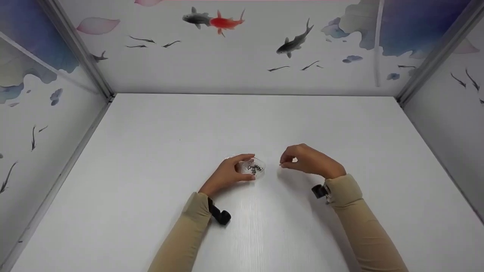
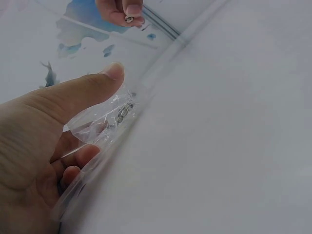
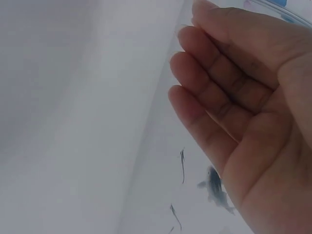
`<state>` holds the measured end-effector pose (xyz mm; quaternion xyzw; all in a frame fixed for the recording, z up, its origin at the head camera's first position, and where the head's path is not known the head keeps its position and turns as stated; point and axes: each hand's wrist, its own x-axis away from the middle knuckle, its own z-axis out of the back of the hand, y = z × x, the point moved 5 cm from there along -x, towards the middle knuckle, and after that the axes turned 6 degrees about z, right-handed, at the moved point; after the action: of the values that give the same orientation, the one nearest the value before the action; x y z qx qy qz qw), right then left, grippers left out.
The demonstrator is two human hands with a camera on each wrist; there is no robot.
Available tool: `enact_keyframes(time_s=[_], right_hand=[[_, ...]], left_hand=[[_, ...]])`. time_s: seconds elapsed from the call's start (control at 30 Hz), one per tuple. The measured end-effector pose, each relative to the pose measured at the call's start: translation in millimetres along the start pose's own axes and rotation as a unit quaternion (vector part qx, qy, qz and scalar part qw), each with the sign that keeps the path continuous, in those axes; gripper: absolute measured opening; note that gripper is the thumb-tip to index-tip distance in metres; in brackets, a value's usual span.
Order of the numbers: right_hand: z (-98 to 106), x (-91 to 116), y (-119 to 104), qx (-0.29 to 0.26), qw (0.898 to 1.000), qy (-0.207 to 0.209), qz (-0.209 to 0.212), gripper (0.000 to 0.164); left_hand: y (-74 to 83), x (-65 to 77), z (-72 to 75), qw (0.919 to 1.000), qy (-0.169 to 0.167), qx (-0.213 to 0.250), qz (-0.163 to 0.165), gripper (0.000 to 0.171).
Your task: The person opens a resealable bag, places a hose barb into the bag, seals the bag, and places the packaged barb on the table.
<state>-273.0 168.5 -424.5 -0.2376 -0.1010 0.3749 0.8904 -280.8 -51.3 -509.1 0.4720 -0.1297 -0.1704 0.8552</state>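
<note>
A clear plastic bag (image 1: pixel 245 167) lies on the white table near its middle, with several small shiny metal pieces (image 1: pixel 255 169) in it. My left hand (image 1: pixel 227 172) holds the bag from the left, thumb on the near side and fingers on the far side. In the left wrist view, crinkled film (image 2: pixel 90 127) shows between thumb and curled fingers. To the right of the bag and apart from it, my right hand (image 1: pixel 308 160) pinches one small metal piece (image 2: pixel 128 19) between thumb and fingertip. That piece looks like a small nut or bead; its exact kind is unclear.
The white table (image 1: pixel 159 128) spreads around both hands. Printed panels with fish stand behind it (image 1: pixel 242 68) and at both sides. Metal corner posts (image 1: pixel 81 45) join the panels. Each wrist carries a small black camera (image 1: pixel 223 217) below the sleeve cuff.
</note>
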Motion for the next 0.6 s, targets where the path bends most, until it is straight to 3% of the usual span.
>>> enact_keyframes(time_s=[0.27,0.6], right_hand=[[-12,-23,-16,-0.01,0.999,0.02,0.041,0.015],[-20,-39,-22,-0.012,0.998,0.042,0.044,0.015]], left_hand=[[-1.4,2.4,2.4,0.9999,0.011,-0.001,0.007,0.067],[-1.7,0.4,0.5,1.0,0.001,0.002,0.0,0.065]])
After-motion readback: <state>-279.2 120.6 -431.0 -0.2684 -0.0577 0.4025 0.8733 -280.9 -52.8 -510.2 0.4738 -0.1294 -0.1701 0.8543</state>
